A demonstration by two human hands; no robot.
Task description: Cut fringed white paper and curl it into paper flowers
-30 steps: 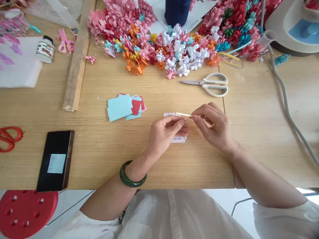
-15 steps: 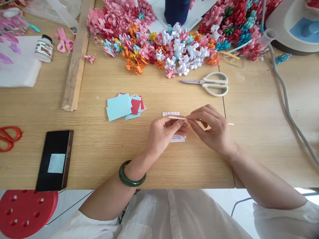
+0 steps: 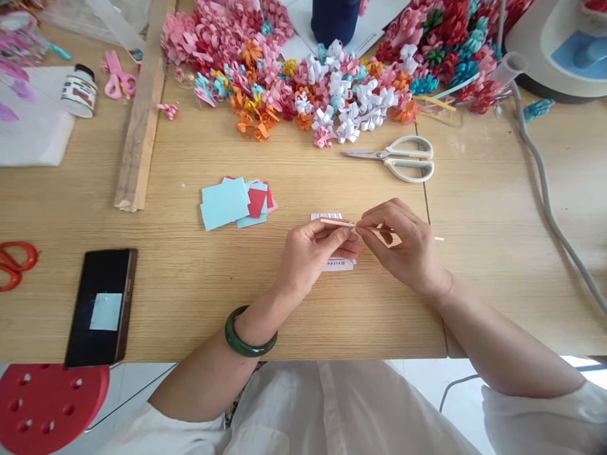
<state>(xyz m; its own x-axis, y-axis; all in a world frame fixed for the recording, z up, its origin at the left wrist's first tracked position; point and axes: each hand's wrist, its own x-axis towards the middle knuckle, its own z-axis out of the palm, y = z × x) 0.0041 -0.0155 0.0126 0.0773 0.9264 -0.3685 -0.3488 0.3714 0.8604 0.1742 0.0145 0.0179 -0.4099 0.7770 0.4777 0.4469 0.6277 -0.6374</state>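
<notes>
My left hand (image 3: 313,254) and my right hand (image 3: 404,241) meet over the desk, fingertips almost touching. A thin pale stick (image 3: 336,222) lies between the thumb and fingers of my left hand. My right hand pinches its line close by, and a slim pale end shows beyond that hand's far side. Whether this is one piece or two is hidden by the fingers. Beneath my left fingers lie white printed slips (image 3: 339,266), one with a barcode. To the left is a small pile of blue, red and pink paper cards (image 3: 225,203).
White-handled scissors (image 3: 408,159) lie beyond my right hand. Curled paper flowers (image 3: 327,95) heap along the back. A wooden bar (image 3: 139,139), a phone (image 3: 102,272), red-handled scissors (image 3: 16,265) and a jar (image 3: 79,93) are leftward. A grey cable (image 3: 545,183) runs at right.
Both hands keep nearly the same place and grip. My right fingertips have shifted very slightly along the stick. The view has drifted a little.
</notes>
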